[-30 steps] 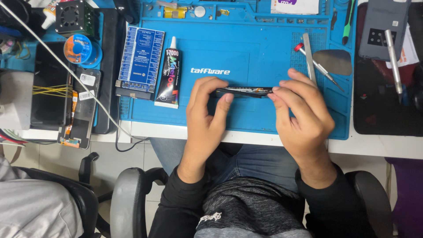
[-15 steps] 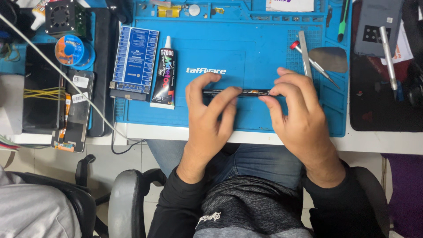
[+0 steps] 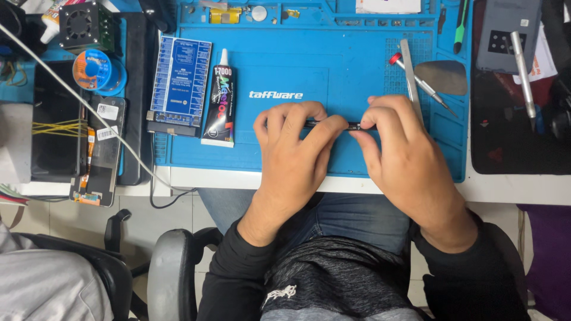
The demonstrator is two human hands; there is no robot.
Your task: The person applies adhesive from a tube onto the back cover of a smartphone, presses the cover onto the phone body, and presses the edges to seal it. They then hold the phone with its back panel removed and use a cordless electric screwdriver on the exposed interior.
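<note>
My left hand [image 3: 294, 148] and my right hand [image 3: 395, 148] together grip a thin black phone [image 3: 352, 125], held on edge over the blue work mat [image 3: 285, 65]. Only a short dark strip of the phone shows between the fingertips of both hands; the rest is hidden under my fingers. A black glue tube [image 3: 220, 107] with a white nozzle lies on the mat to the left of my left hand. A flat metal tool [image 3: 410, 77] and a red-capped screwdriver [image 3: 419, 83] lie just beyond my right hand.
A blue circuit board [image 3: 179, 83] sits left of the glue. A disassembled phone [image 3: 98, 151], a solder spool [image 3: 92, 68], a small fan [image 3: 83, 24] and a white cable [image 3: 71, 95] are at the left. A dark mat [image 3: 517, 137] with a grey phone back [image 3: 505, 35] lies right.
My hands have drawn closer together along the phone, covering most of it. The view has shifted slightly, so the mat appears higher and nearer.
</note>
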